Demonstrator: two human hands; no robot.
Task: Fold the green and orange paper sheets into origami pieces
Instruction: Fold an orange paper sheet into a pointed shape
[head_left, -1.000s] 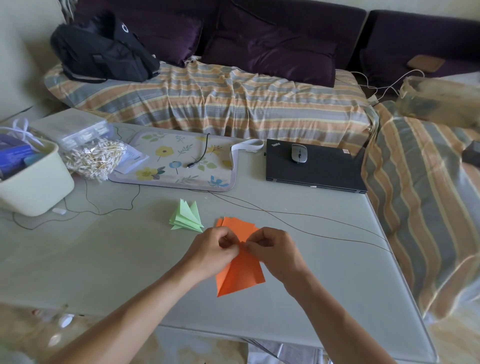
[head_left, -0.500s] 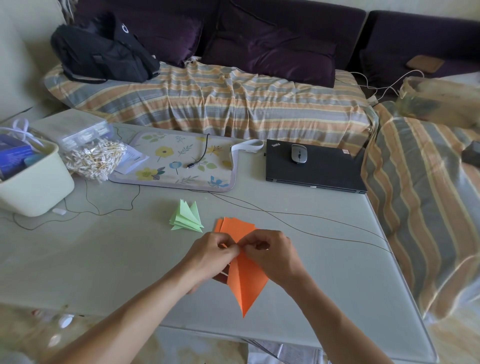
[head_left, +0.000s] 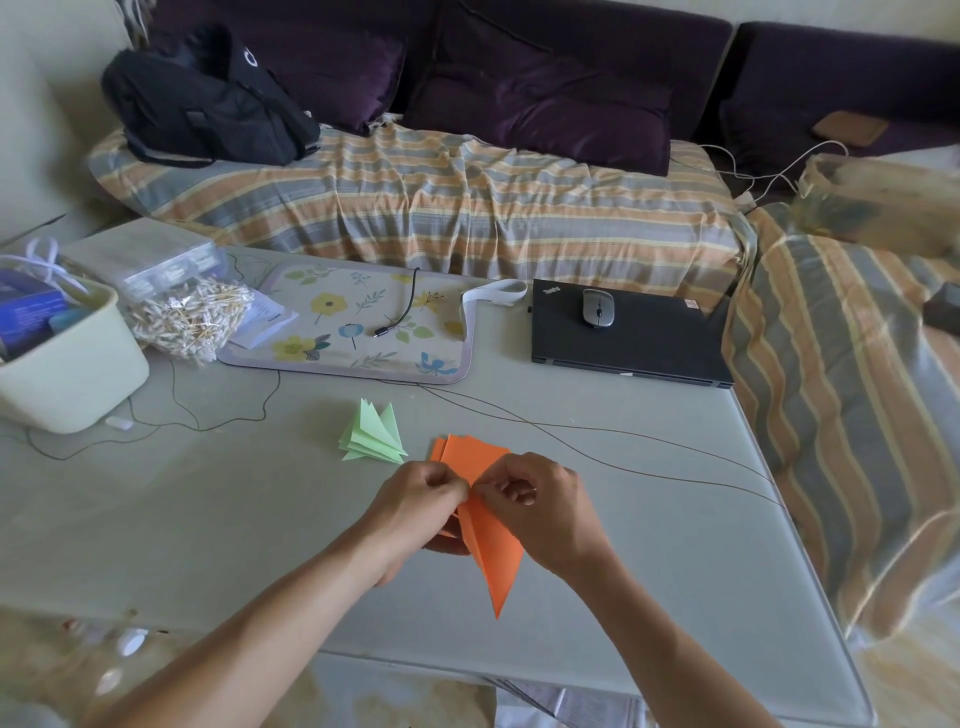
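Note:
An orange paper sheet (head_left: 493, 556), folded into a long narrow point, hangs above the grey table (head_left: 208, 519). My left hand (head_left: 415, 512) and my right hand (head_left: 545, 512) pinch its top edge side by side, fingers curled. Under them a small stack of orange sheets (head_left: 475, 451) lies flat on the table, partly hidden by my hands. Just to the left, a pile of folded green paper triangles (head_left: 375, 434) rests on the table, apart from both hands.
A thin dark wire (head_left: 597, 441) crosses the table behind the papers. Farther back lie a floral mat (head_left: 358, 327), a shut black laptop (head_left: 628, 343) with a mouse (head_left: 597, 307), a bag of cotton swabs (head_left: 192, 317) and a pale tub (head_left: 67, 364). A striped sofa stands beyond.
The orange sheet went from a broad flat shape to a narrow folded point hanging down. Both hands stayed pinched at its top, almost in place.

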